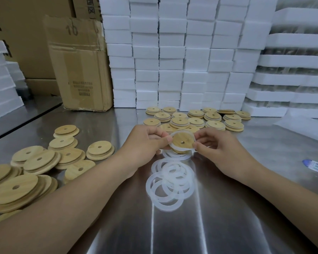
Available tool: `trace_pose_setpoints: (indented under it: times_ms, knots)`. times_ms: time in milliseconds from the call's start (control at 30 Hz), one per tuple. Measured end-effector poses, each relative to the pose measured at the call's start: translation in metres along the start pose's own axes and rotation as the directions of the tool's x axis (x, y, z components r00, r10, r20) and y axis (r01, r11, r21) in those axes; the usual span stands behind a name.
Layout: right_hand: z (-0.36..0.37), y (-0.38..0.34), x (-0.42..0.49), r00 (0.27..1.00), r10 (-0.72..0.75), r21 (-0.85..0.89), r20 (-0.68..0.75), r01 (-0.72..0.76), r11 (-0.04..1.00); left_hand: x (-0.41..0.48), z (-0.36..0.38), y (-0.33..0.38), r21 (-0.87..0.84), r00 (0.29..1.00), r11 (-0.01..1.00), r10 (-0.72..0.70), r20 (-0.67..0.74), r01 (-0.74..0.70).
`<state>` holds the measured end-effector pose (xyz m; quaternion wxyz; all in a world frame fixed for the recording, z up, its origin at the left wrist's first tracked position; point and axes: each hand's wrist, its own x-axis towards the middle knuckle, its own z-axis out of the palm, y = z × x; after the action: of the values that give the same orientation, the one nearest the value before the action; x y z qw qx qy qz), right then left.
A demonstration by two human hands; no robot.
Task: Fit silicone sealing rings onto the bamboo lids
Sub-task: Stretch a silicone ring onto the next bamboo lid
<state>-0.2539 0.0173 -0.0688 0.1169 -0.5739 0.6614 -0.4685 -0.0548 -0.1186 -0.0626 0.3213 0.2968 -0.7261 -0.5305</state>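
Note:
A round bamboo lid (181, 141) with a centre hole is held above the steel table, tilted toward me. A translucent white silicone ring (175, 148) is stretched partly around its rim. My left hand (147, 143) pinches the lid and ring at the left edge. My right hand (213, 145) pinches the ring at the right edge. A loose heap of silicone rings (170, 182) lies on the table just below the hands. Bare bamboo lids (39, 160) lie piled at the left. Lids with rings (196, 118) sit in rows behind the hands.
White foam boxes (173, 55) are stacked like a wall at the back. A cardboard box (77, 70) stands back left. Foam trays (297, 77) rise at the right. A blue-and-white label (315, 165) lies on the steel table (191, 226) at the right.

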Motion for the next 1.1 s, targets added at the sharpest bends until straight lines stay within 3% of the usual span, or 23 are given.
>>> trace_pose_setpoints:
  times_ms: [833, 1100]
  knots:
    - [0.000, -0.004, -0.001, 1.000, 0.018, -0.011, 0.006, -0.018, 1.000, -0.001, -0.007, -0.001, 0.259, 0.995, 0.961, 0.087, 0.040, -0.095]
    - [0.001, -0.002, 0.001, 0.999, 0.034, -0.001, 0.008, -0.034, 0.999, 0.000, -0.012, 0.005, 0.481, 0.989, 0.864, 0.127, 0.081, -0.151]
